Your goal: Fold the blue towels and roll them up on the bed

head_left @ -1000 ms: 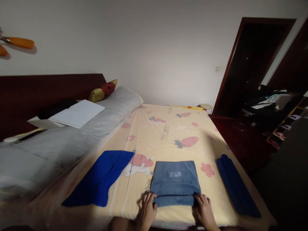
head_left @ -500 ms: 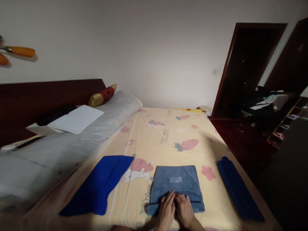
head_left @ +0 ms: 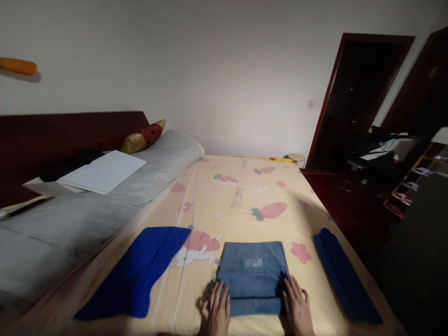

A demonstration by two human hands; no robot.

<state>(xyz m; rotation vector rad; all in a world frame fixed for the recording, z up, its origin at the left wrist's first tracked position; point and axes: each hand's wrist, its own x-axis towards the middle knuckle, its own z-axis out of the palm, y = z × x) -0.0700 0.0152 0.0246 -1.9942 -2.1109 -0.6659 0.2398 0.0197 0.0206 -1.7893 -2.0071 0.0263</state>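
A folded grey-blue towel (head_left: 252, 275) with small white lettering lies on the yellow patterned bedsheet (head_left: 241, 205) near the bed's front edge. My left hand (head_left: 216, 312) lies flat with fingers stretched out at the towel's lower left corner. My right hand (head_left: 298, 310) rests open against the towel's right side, fingertips touching its edge. Neither hand holds anything.
A bright blue cloth (head_left: 140, 270) lies spread to the left, and a folded dark blue towel (head_left: 345, 275) to the right near the bed's edge. A grey bolster (head_left: 105, 200) with a white sheet (head_left: 101, 171) on it lines the left. A dark doorway (head_left: 353, 102) stands at right.
My hands, first at the towel's two front corners, met at its middle, then slid apart to its left and right sides. The towel stays folded in place.
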